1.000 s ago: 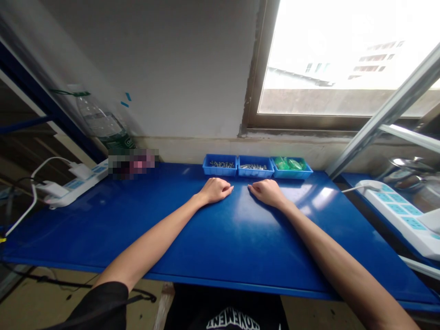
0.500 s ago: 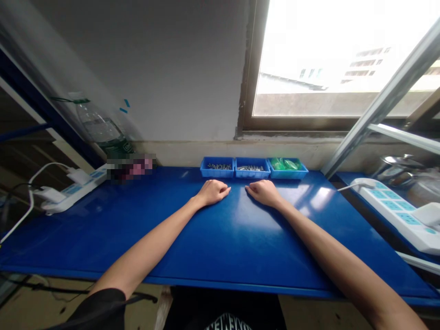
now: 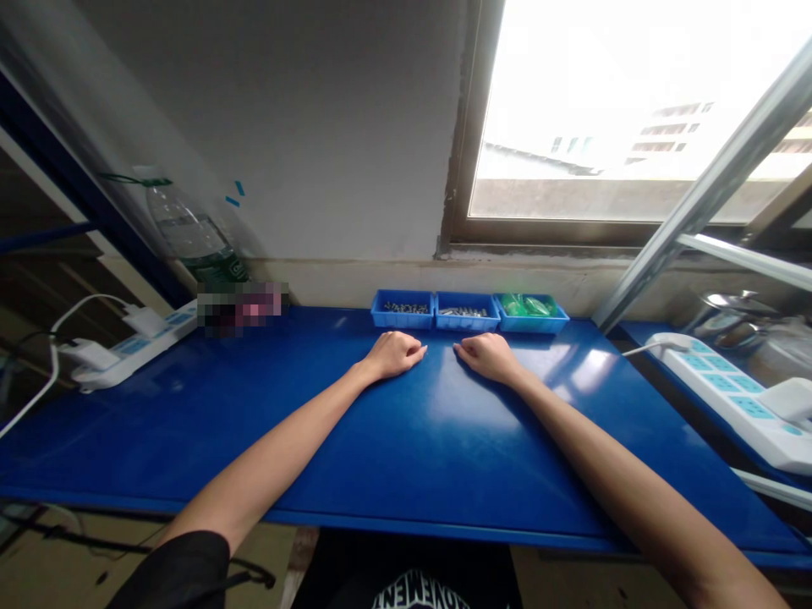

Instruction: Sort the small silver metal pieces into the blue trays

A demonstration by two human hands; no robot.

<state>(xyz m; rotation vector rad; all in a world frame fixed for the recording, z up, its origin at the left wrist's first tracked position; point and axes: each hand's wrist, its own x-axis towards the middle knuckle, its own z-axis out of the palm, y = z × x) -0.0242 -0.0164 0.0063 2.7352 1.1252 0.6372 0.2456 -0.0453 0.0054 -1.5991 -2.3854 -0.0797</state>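
Observation:
My left hand (image 3: 394, 355) rests on the blue tabletop (image 3: 406, 457), curled into a fist with the thumb pointing right. Opposite it, my right hand (image 3: 488, 355) lies in a fist too, its thumb towards the left. A gap of bare blue surface separates them, and no object shows in either one. Just beyond the fists, three small blue bins stand in a row. The left bin (image 3: 403, 321) holds small dark metal parts, and the middle bin (image 3: 466, 323) holds silvery metal pieces. Green plastic bags (image 3: 528, 305) fill the right bin (image 3: 534, 324).
At the left are a white power strip (image 3: 133, 355) with plugs and a large clear bottle (image 3: 190, 228). A pixelated pinkish item (image 3: 244, 309) lies beside it. To the right stand a metal frame post (image 3: 660, 228) and another power strip (image 3: 729, 389). A window (image 3: 602, 194) is behind.
The view has shifted very slightly. Both hands stay in the same place and keep the same closed shape.

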